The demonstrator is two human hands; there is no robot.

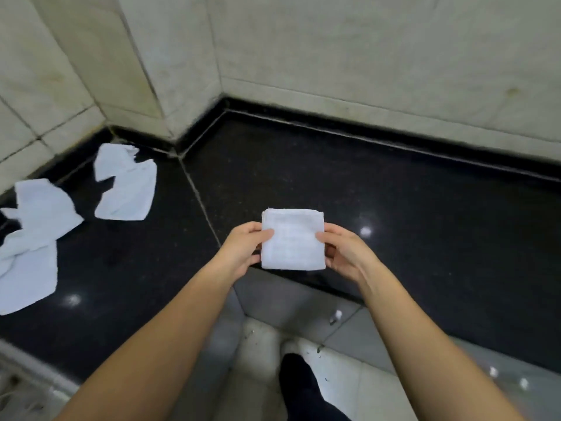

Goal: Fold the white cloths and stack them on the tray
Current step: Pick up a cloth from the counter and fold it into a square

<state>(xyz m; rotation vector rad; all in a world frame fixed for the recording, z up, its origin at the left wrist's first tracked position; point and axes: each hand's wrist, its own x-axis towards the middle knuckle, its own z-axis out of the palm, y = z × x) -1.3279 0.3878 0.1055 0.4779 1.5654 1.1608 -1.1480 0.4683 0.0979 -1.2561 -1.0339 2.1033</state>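
Note:
A white cloth folded into a small square (pixel 293 240) is held over the near edge of the black stone counter (pixel 379 202). My left hand (pixel 244 249) grips its left edge and my right hand (pixel 346 250) grips its right edge, thumbs on top. One unfolded white cloth (pixel 126 185) lies crumpled on the counter at the back left. A second loose cloth (pixel 42 212) lies further left, partly over a third cloth (pixel 28 276) near the frame's left edge. No tray is in view.
Pale tiled walls (pixel 334 56) close the counter at the back and form a corner at the left. Below the counter's front edge are the light tiled floor (pixel 264 344) and my dark shoe (pixel 299 381).

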